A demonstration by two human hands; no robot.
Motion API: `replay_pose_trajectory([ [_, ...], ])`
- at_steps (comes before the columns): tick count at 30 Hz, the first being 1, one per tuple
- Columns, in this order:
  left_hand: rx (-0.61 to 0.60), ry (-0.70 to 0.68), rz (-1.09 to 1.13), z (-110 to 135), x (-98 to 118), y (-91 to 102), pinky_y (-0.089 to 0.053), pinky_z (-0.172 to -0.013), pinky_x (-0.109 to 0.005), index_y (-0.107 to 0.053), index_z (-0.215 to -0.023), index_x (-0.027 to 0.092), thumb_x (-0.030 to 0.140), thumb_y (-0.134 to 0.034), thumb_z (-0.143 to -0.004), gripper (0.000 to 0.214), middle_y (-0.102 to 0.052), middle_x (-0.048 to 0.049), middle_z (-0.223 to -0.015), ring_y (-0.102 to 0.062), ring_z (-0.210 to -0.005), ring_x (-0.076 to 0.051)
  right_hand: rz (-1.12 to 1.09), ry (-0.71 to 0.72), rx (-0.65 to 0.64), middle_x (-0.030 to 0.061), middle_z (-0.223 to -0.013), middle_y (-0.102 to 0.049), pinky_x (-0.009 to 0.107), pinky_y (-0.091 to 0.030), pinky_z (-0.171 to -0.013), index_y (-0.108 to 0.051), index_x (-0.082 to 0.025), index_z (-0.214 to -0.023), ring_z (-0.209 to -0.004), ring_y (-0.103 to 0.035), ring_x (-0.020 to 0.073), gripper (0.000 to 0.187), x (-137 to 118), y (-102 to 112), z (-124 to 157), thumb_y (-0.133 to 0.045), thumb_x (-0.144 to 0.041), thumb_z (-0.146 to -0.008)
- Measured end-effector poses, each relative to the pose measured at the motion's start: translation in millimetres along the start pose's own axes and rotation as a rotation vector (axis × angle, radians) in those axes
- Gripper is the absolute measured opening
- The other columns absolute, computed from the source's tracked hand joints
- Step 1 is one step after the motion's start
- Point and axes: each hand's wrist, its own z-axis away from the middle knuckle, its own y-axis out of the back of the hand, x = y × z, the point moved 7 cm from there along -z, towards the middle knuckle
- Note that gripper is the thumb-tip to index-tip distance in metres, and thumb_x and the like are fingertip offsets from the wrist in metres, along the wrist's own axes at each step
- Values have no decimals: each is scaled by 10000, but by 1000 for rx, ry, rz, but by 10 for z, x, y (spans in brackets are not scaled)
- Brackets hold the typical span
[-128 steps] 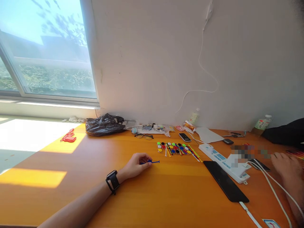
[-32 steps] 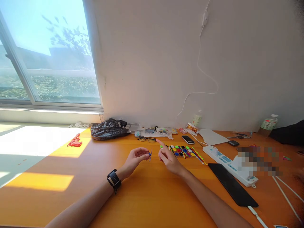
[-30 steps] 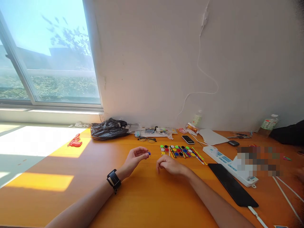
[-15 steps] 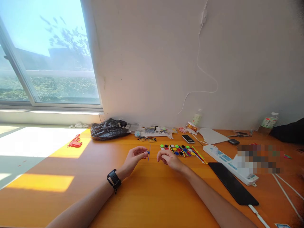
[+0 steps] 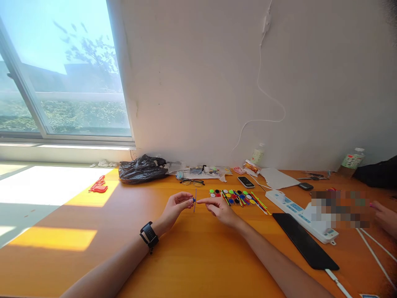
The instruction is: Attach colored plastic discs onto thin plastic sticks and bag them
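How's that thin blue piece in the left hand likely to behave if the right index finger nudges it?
The blue piece is probably light: it is thin, and the left hand holds it up in a pinch. It looks straight, so likely fairly stiff. It reaches above and below that pinch, so a nudge near one end may turn it.

From here I lose part of the blue piece [image 5: 194,208] behind the fingers of the left hand [image 5: 176,209], and I can't tell whether a fingertip of the right hand [image 5: 223,212] touches it. Both forearms [image 5: 113,256] are cut off below. The right edge crops a co-worker's hand [image 5: 386,217] and a dark bundle [image 5: 380,174]. Blocky blur hides whatever lies beside the power strip [image 5: 293,210]; contents of the clear bags [image 5: 214,172] are too small to name.
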Motion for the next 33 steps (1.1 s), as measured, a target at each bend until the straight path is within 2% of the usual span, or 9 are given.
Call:
replay_pose_trajectory([
  [7, 7, 0, 23, -26, -52, 7, -548, -886, -346, -805, -981, 134, 422, -917, -736, 395, -792, -121, -1006, -706, -917, -230, -3, 3, -2, -12, -628, -449, 268, -382, -630, -823, -172, -1208, -634, -424, 141, 426, 55, -5, -9, -600, -390, -917],
  [26, -55, 24, 58, -20, -77, -42, -533, -796, -301, -783, -1009, 118, 466, -903, -767, 441, -764, -101, -915, -684, -829, -189, 32, 10, -30, -14, -642, -467, 257, -363, -632, -814, -156, -1226, -636, -386, 133, 448, 22, -23, -7, -561, -309, -890],
  [33, -82, 47, 57, -15, -102, -60, -541, -777, -309, -769, -1023, 116, 536, -886, -776, 501, -762, -112, -902, -714, -808, -203, 68, 11, -47, -22, -645, -484, 262, -393, -671, -771, -151, -1298, -647, -410, 138, 457, 21, -87, 25, -526, -263, -929],
])
